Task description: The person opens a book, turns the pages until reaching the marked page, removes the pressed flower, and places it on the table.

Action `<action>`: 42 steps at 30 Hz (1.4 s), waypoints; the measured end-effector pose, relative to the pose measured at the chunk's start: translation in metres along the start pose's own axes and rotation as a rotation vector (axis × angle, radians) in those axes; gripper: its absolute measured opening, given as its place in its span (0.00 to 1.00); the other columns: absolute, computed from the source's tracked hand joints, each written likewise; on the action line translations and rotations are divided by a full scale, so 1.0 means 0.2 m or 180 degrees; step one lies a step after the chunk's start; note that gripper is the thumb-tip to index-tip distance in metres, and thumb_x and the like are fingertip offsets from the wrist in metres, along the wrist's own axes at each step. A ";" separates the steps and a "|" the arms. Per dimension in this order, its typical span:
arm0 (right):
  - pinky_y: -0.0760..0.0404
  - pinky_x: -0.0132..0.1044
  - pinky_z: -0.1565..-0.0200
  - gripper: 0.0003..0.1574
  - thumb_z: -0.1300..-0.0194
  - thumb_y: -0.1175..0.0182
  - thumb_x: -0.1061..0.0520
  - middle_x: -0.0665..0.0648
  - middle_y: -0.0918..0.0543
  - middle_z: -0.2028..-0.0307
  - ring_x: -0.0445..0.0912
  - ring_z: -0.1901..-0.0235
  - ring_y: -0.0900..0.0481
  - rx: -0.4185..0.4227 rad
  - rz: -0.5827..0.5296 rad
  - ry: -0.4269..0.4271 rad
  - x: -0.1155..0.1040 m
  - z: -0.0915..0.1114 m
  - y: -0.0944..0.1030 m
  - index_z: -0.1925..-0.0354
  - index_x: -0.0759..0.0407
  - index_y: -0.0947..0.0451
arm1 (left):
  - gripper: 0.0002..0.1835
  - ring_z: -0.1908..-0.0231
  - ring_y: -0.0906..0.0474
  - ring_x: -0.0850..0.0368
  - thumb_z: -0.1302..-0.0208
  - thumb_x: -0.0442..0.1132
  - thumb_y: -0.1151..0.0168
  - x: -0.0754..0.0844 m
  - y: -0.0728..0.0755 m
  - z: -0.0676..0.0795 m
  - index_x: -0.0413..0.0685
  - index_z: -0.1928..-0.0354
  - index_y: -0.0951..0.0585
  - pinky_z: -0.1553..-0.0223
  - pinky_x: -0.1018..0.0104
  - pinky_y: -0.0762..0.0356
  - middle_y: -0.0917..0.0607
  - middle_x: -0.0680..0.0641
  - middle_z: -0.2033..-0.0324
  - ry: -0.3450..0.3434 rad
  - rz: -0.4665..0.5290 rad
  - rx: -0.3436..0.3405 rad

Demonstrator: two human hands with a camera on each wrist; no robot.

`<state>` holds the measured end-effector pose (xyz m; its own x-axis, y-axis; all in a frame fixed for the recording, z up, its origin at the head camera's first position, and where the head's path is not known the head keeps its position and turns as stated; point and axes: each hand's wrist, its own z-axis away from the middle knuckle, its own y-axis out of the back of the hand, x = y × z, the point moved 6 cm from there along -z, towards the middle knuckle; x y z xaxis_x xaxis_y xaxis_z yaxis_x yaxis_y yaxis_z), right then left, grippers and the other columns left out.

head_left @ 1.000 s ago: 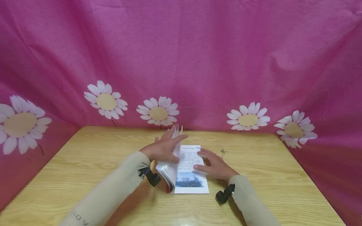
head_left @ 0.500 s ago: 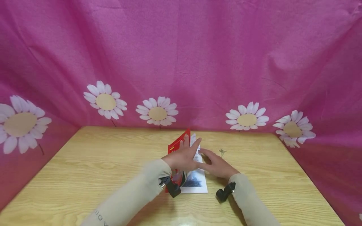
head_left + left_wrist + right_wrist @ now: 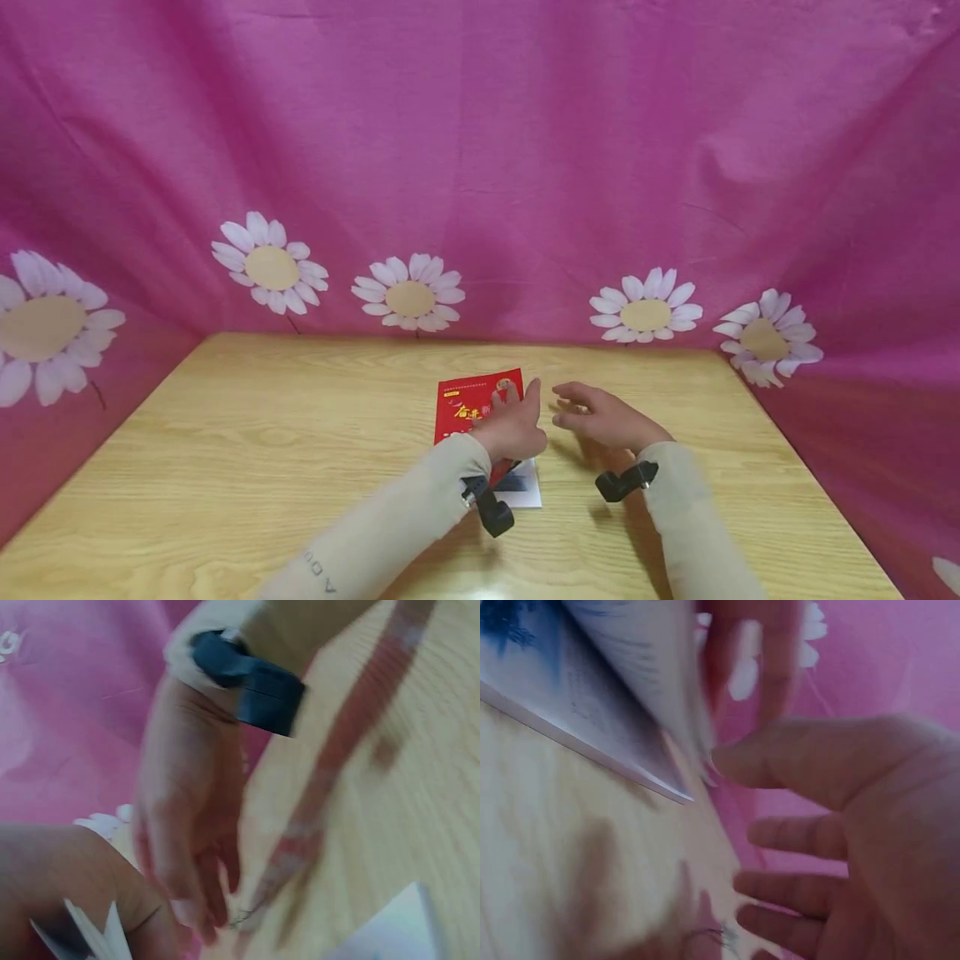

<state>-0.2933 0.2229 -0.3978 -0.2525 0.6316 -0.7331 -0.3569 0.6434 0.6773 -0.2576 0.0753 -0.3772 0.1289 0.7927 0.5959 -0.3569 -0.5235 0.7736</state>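
A book with a red cover (image 3: 457, 400) lies near the table's middle, its cover and upper pages tilted over the lower ones. A strip of printed page (image 3: 522, 485) shows at its lower right. Over the cover's right side lies my left hand (image 3: 512, 429), fingers extended and spread. My right hand (image 3: 611, 419) hovers just right of the book, fingers loosely bent, holding nothing. In the right wrist view, the lifted pages (image 3: 641, 667) stand at an angle above the lower part, close to the right thumb (image 3: 757, 754). Motion blurs the left wrist view.
The wooden table (image 3: 300, 433) reaches back to a pink curtain (image 3: 480, 167) printed with white daisies. A small green sprig-like mark (image 3: 721, 935) is on the tabletop near the right hand. Each sleeve carries a black wrist camera (image 3: 491, 508).
My left hand has moved right, swinging the left-hand pages and red cover over the open page. My right hand has left the page and moved off to the right.
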 end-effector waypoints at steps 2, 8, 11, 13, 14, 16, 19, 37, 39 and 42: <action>0.34 0.62 0.39 0.42 0.35 0.39 0.42 0.66 0.34 0.33 0.64 0.35 0.35 0.0053 0.0089 -0.0069 0.00 0.01 0.03 0.31 0.60 0.38 | 0.46 0.28 0.63 0.33 0.43 0.36 0.46 0.00 -0.03 -0.01 0.56 0.24 0.53 0.41 0.21 0.58 0.56 0.34 0.26 0.0061 -0.0160 0.0037; 0.36 0.65 0.40 0.57 0.42 0.37 0.33 0.73 0.39 0.33 0.69 0.35 0.41 0.0201 0.0791 -0.0376 0.03 0.05 0.09 0.31 0.68 0.43 | 0.46 0.28 0.62 0.31 0.42 0.40 0.38 0.01 -0.13 -0.03 0.56 0.24 0.50 0.42 0.20 0.62 0.53 0.35 0.26 0.0205 -0.0518 0.0058; 0.41 0.68 0.39 0.62 0.46 0.35 0.31 0.75 0.41 0.33 0.72 0.33 0.47 0.0133 0.1114 -0.0615 0.05 0.07 0.09 0.31 0.70 0.43 | 0.47 0.28 0.62 0.30 0.43 0.41 0.35 0.01 -0.18 -0.04 0.56 0.25 0.49 0.41 0.20 0.62 0.53 0.34 0.27 0.0223 -0.0730 0.0160; 0.40 0.67 0.39 0.62 0.48 0.35 0.30 0.75 0.37 0.35 0.72 0.34 0.46 0.0051 0.1321 -0.0692 0.07 0.07 0.08 0.33 0.72 0.41 | 0.47 0.28 0.62 0.30 0.45 0.43 0.33 0.01 -0.20 -0.04 0.55 0.25 0.47 0.41 0.21 0.61 0.52 0.34 0.27 0.0255 -0.0864 0.0247; 0.39 0.66 0.39 0.62 0.48 0.34 0.30 0.75 0.35 0.36 0.72 0.35 0.44 0.0003 0.1436 -0.0686 0.07 0.07 0.07 0.34 0.73 0.40 | 0.48 0.28 0.62 0.31 0.46 0.43 0.32 0.01 -0.22 -0.05 0.55 0.25 0.46 0.41 0.21 0.62 0.52 0.35 0.26 0.0272 -0.0906 0.0284; 0.36 0.64 0.40 0.61 0.48 0.34 0.30 0.74 0.31 0.39 0.71 0.37 0.39 -0.0067 0.1612 -0.0684 0.08 0.07 0.06 0.36 0.75 0.38 | 0.49 0.28 0.63 0.31 0.48 0.44 0.30 0.01 -0.24 -0.05 0.55 0.26 0.45 0.40 0.22 0.62 0.52 0.35 0.26 0.0305 -0.0994 0.0340; 0.31 0.62 0.42 0.60 0.49 0.34 0.30 0.74 0.28 0.43 0.69 0.41 0.34 -0.0146 0.1795 -0.0711 0.09 0.06 0.05 0.39 0.76 0.35 | 0.50 0.28 0.64 0.31 0.49 0.45 0.28 0.01 -0.27 -0.06 0.54 0.26 0.44 0.40 0.22 0.64 0.54 0.36 0.26 0.0378 -0.1100 0.0329; 0.26 0.59 0.47 0.59 0.52 0.33 0.27 0.68 0.24 0.49 0.62 0.48 0.29 -0.0195 0.1723 -0.0829 0.07 0.04 0.01 0.39 0.70 0.33 | 0.51 0.27 0.55 0.45 0.48 0.61 0.31 -0.18 0.13 0.08 0.55 0.25 0.44 0.31 0.43 0.47 0.45 0.44 0.26 -0.0294 -0.0737 -0.0327; 0.30 0.63 0.45 0.61 0.52 0.34 0.26 0.70 0.26 0.45 0.64 0.44 0.32 -0.0115 0.1677 -0.0881 0.06 0.05 0.02 0.37 0.69 0.35 | 0.55 0.26 0.57 0.43 0.52 0.63 0.29 -0.24 0.20 0.10 0.59 0.25 0.47 0.32 0.39 0.49 0.49 0.44 0.25 -0.0260 -0.0857 -0.0360; 0.44 0.72 0.40 0.64 0.52 0.36 0.24 0.73 0.36 0.35 0.69 0.35 0.42 0.0069 0.1582 -0.0895 0.01 0.06 0.04 0.32 0.66 0.40 | 0.60 0.26 0.62 0.41 0.57 0.63 0.26 -0.33 0.26 0.11 0.64 0.24 0.50 0.34 0.34 0.52 0.53 0.44 0.25 -0.0208 -0.0990 -0.0386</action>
<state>-0.2858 0.2353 -0.3932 -0.1352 0.9495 -0.2830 -0.2371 0.2463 0.9397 -0.2647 -0.0105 -0.3720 0.3066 0.8848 0.3509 -0.3980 -0.2157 0.8917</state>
